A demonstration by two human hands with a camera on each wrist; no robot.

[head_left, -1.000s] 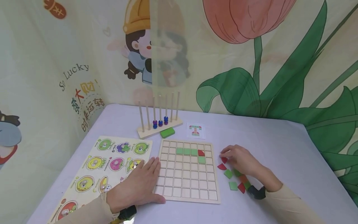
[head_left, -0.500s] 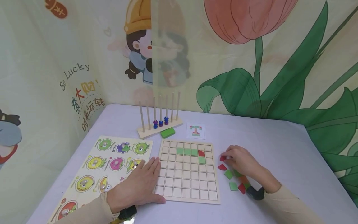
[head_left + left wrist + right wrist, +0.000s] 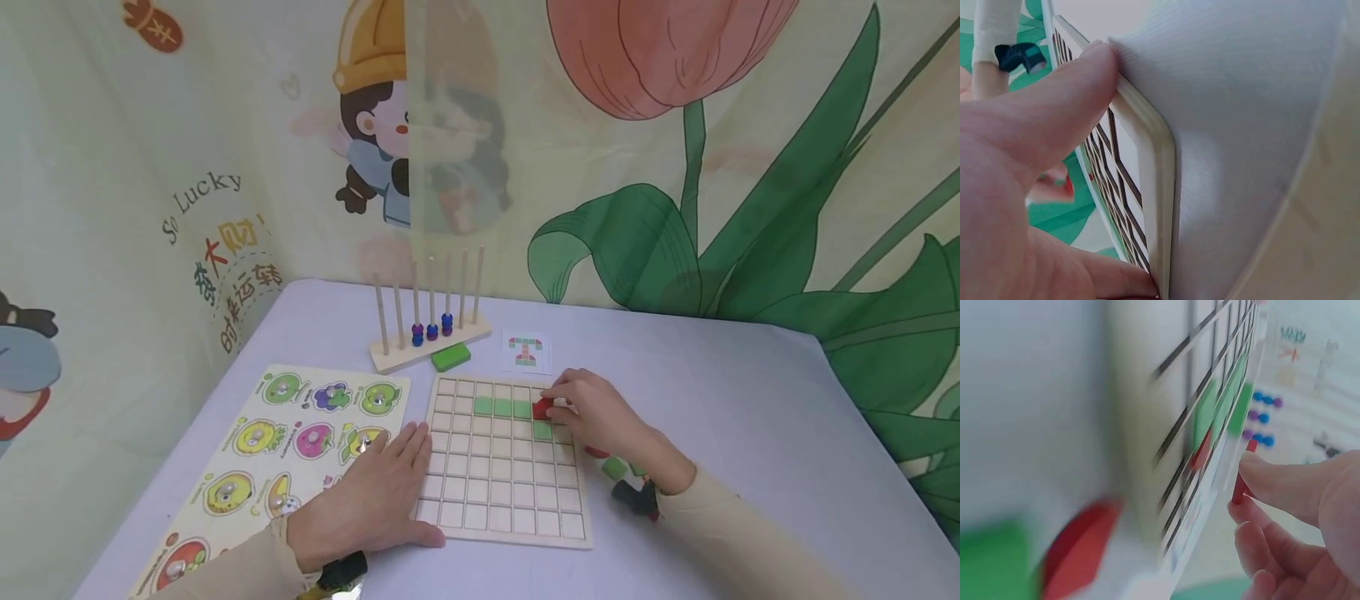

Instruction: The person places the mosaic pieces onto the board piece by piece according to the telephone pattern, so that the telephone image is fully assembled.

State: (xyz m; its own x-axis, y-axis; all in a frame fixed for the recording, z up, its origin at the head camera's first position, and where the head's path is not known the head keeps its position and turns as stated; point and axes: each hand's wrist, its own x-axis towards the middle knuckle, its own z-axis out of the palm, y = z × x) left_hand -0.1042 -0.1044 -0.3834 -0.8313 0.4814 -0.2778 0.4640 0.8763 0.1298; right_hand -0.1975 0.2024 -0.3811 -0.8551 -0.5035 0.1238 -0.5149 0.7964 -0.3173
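My right hand [image 3: 600, 417] pinches a red quarter-circle tile [image 3: 1241, 489] between thumb and fingers, over the upper right of the wooden grid board [image 3: 495, 483]. In the right wrist view, another red tile [image 3: 1201, 452] lies in the grid, beside a row of green square tiles [image 3: 503, 407]. One more green tile [image 3: 542, 431] sits a row lower, partly behind my fingers. My left hand [image 3: 367, 496] rests along the board's left edge, fingers extended, the thumb near its lower corner. The left wrist view shows the fingers touching the rim [image 3: 1163, 156].
Loose tiles [image 3: 615, 468] lie right of the board, partly hidden by my right wrist. A pattern card [image 3: 526, 351], a green block [image 3: 451, 357] and a peg stand with beads [image 3: 431, 333] are behind it. A fruit knob puzzle [image 3: 288, 467] lies at left.
My right hand has picked up a red quarter-circle tile from the loose ones and moved left with it, over the board's upper right. My left hand stays where it was.
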